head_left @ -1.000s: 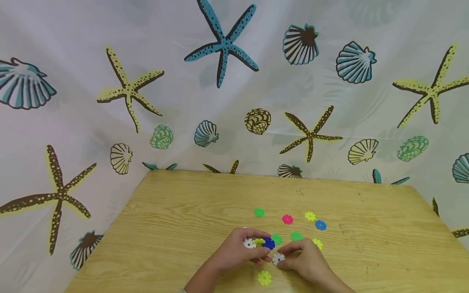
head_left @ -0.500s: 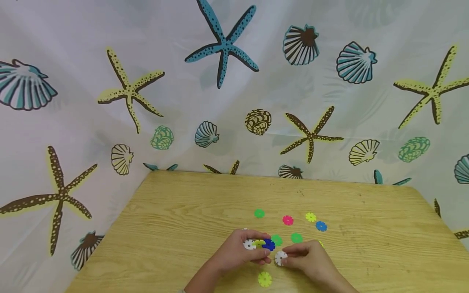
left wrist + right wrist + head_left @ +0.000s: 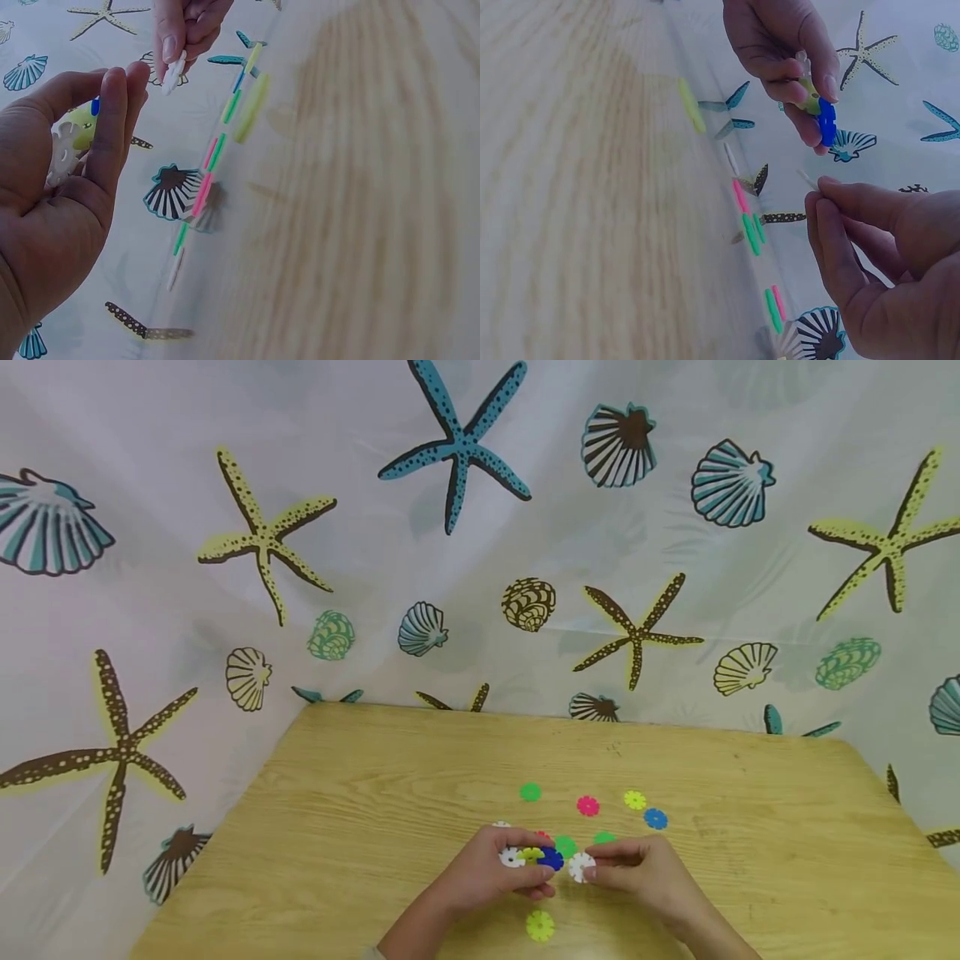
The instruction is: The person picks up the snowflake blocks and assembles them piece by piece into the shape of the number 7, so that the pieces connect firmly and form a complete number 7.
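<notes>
"How many discs does the left hand have?"

"Three, in a touching row: a held white disc, a held yellow disc and a dark blue disc. The thumb and fingers curl round them, gripping them above the table."

"And the right hand?"

"Just one, a lone white disc, pinched between thumb and fingertips. It's upright, just beside the dark blue one but apart from it."

"What's lying on the wood?"

"I count nine. Three green discs, one partly behind the right hand; two pink discs, one mostly behind the left; two yellow discs, one nearest the person; one lighter blue disc; and one half-hidden white disc past the left hand."

"Any more under the hands?"

"I can't tell."
</notes>
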The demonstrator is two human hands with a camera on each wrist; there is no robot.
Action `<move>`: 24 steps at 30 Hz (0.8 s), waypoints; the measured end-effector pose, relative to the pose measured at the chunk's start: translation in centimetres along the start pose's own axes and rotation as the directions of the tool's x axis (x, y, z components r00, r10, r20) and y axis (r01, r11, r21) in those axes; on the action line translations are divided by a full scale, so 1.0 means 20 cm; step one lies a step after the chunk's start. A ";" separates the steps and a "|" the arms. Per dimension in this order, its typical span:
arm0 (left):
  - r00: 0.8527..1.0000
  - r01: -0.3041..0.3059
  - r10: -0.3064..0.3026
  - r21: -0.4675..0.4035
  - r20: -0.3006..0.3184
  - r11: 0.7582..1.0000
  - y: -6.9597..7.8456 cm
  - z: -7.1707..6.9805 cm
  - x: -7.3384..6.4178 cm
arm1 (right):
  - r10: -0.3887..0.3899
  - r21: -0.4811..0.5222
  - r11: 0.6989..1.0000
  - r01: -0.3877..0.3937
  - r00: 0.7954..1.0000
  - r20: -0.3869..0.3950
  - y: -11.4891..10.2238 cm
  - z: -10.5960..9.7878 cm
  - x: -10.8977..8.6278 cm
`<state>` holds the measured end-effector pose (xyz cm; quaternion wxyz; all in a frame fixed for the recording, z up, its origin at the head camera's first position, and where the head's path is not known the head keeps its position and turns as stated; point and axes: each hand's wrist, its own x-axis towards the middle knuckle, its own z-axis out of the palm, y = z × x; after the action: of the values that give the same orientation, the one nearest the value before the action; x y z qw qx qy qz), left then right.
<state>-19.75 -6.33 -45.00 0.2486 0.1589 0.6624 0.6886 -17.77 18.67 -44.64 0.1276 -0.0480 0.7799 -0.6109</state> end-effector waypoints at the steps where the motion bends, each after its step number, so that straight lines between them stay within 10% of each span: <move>1: 1.000 0.000 0.000 0.003 0.000 1.000 0.00 0.00 0.00 | -0.001 0.001 1.000 0.001 1.000 0.000 0.00 0.00 0.00; 24: 1.000 0.016 -0.015 0.039 -0.005 0.999 0.00 -0.01 0.00 | 0.001 0.149 0.989 -0.007 0.999 0.041 -0.05 0.00 -0.01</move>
<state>-19.82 -6.43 -44.99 0.2493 0.1570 0.6776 0.6738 -17.67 18.54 -43.55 0.1479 -0.0494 0.7293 -0.6662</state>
